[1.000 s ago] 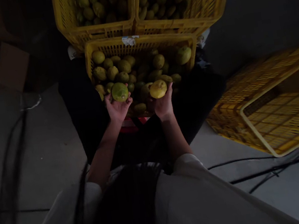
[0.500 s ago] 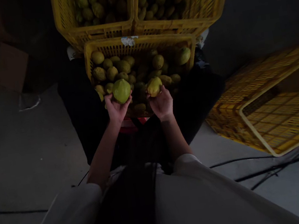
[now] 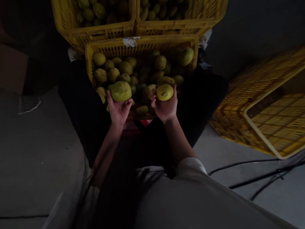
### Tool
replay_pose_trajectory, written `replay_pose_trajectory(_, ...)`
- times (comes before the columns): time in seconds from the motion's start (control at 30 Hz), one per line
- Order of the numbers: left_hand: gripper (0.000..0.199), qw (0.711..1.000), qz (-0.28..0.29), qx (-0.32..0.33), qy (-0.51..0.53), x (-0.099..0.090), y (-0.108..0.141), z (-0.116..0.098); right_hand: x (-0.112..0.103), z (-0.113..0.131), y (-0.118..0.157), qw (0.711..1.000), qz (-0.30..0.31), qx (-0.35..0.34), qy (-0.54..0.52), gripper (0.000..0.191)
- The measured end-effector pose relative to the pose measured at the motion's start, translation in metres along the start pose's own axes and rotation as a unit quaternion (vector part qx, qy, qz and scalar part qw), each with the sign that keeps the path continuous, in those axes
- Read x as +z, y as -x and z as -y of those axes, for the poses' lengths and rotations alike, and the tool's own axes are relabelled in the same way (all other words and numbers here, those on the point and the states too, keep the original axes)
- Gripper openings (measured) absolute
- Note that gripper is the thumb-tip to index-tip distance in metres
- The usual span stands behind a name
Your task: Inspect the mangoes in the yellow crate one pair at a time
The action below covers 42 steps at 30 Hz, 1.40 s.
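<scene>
My left hand (image 3: 119,112) holds a large yellow-green fruit (image 3: 121,91), its fingers curled round the underside. In my right hand (image 3: 166,106) is a smaller yellow fruit (image 3: 165,92) with one end turned up toward the camera. Both hands are over the near part of a yellow plastic crate (image 3: 199,48), which stands between my legs. Many yellow-green fruits (image 3: 125,68) lie loose inside it.
Two more yellow crates (image 3: 137,13) holding fruit stand beyond the near one. At the right a yellow crate (image 3: 261,132) lies tilted on the floor beside black cables (image 3: 278,172). A cardboard box (image 3: 11,68) is at the left.
Both fruits have been turned in my hands. The left one now lies sideways, and the right one shows its end. The right fruit has moved slightly right and nearer to me.
</scene>
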State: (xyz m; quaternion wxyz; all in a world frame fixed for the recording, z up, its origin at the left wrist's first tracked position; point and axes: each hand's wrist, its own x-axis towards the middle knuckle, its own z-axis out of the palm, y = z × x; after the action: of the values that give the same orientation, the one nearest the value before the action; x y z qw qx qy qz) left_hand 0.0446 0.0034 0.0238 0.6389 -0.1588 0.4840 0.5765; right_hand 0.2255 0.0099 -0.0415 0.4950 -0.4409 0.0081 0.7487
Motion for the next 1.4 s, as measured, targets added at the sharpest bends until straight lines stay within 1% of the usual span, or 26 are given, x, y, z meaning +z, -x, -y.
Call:
replay_pose_trajectory(0.1,0.04,1.0,0.012,-0.005,-0.008,-0.003,-0.002,0.0,0.001,0.0,0.002,1.0,0.009,0.007,-0.016,0.043)
replay_pose_trajectory(0.2,0.039,0.999,0.025,-0.017,-0.013,-0.006,-0.004,0.001,0.006,-0.003,0.004,0.999,0.03,-0.02,-0.002,0.039)
replay_pose_trajectory(0.3,0.037,0.999,0.016,-0.026,-0.017,-0.005,-0.003,0.002,0.009,-0.005,0.005,0.997,0.058,-0.047,0.027,0.039)
replay_pose_trajectory(0.37,0.035,0.998,0.014,-0.049,-0.028,-0.003,-0.002,0.002,0.009,-0.005,0.005,0.996,0.059,-0.053,0.038,0.04)
replay_pose_trajectory(0.43,0.037,0.995,0.026,-0.091,-0.042,-0.002,-0.001,0.001,0.008,-0.005,0.006,0.997,0.05,-0.038,0.044,0.043)
replay_pose_trajectory(0.5,0.039,0.99,0.036,-0.129,-0.046,-0.003,0.0,0.001,0.007,-0.003,0.007,0.998,0.04,-0.008,0.039,0.045)
replay_pose_trajectory(0.57,0.04,0.989,0.034,-0.141,-0.036,-0.005,0.0,0.002,0.008,-0.002,0.009,0.999,0.042,0.016,0.024,0.046)
replay_pose_trajectory(0.63,0.04,0.99,0.033,-0.134,-0.026,-0.008,-0.002,0.003,0.009,-0.002,0.01,0.999,0.053,0.008,0.006,0.044)
replay_pose_trajectory(0.7,0.04,0.992,0.045,-0.116,-0.024,-0.009,-0.004,0.005,0.011,-0.002,0.01,0.998,0.057,-0.024,-0.004,0.038)
replay_pose_trajectory(0.8,0.038,0.994,0.067,-0.078,-0.03,-0.007,-0.006,0.006,0.016,-0.003,0.008,0.996,0.03,-0.081,-0.009,0.027)
replay_pose_trajectory(0.87,0.036,0.995,0.068,-0.054,-0.039,-0.006,-0.006,0.006,0.018,-0.003,0.008,0.995,0.013,-0.099,-0.008,0.026)
replay_pose_trajectory(0.93,0.035,0.996,0.062,-0.033,-0.049,-0.005,-0.006,0.005,0.019,-0.003,0.008,0.995,0.014,-0.097,-0.003,0.03)
replay_pose_trajectory(1.03,0.037,0.996,0.069,-0.003,-0.059,-0.006,-0.005,0.004,0.016,-0.004,0.009,0.996,0.04,-0.077,0.002,0.035)
replay_pose_trajectory(1.1,0.04,0.995,0.078,0.0,-0.061,-0.006,-0.005,0.004,0.013,-0.005,0.008,0.995,0.054,-0.078,0.002,0.033)
replay_pose_trajectory(1.17,0.043,0.996,0.078,-0.01,-0.048,-0.006,-0.005,0.004,0.01,-0.006,0.006,0.995,0.054,-0.089,0.004,0.031)
replay_pose_trajectory(1.3,0.042,0.998,0.051,-0.034,-0.008,-0.005,-0.004,0.002,0.008,-0.007,0.004,0.992,0.045,-0.114,0.02,0.031)
replay_pose_trajectory(1.4,0.04,0.998,0.044,-0.033,-0.025,-0.005,-0.003,0.001,0.009,-0.007,0.005,0.989,0.05,-0.136,0.019,0.032)
